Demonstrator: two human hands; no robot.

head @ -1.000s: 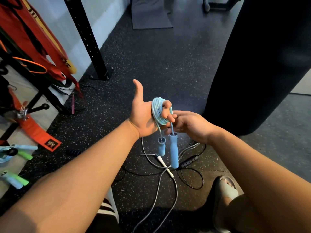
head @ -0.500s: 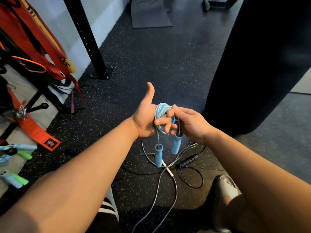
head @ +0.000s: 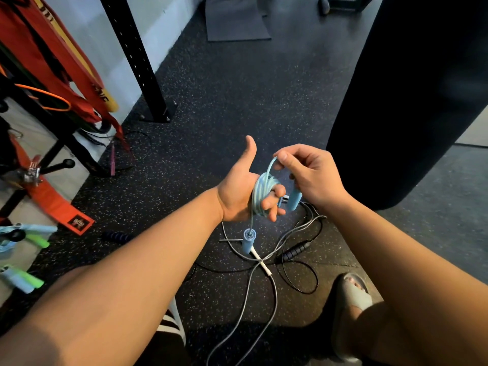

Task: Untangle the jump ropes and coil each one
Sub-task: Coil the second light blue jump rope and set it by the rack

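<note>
My left hand (head: 239, 196) thumb up, blue rope (head: 260, 198) coiled round its curled fingers (head: 273, 204), my right hand (head: 307, 174) pinching the rope's end loop, one handle (head: 295, 199) under its palm, other handle (head: 248, 240) hanging below, grey rope (head: 260, 283) on floor (head: 237, 101) beneath.

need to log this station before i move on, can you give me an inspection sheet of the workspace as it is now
surface: black speckled rubber floor.
job's things: light blue jump rope coiled round the left hand's fingers, one handle dangling, the other handle by the right hand; grey rope and black rope loose and crossing on the floor.
clutter: dark ribbed handle; green and blue handles at far left.
hands: left hand holds the coil, thumb up; right hand pinches a loop of blue rope.
cables: thin black cord near the rack foot.
surroundings: black rack upright, red straps, punching bag, grey mat, sandalled foot.
</note>
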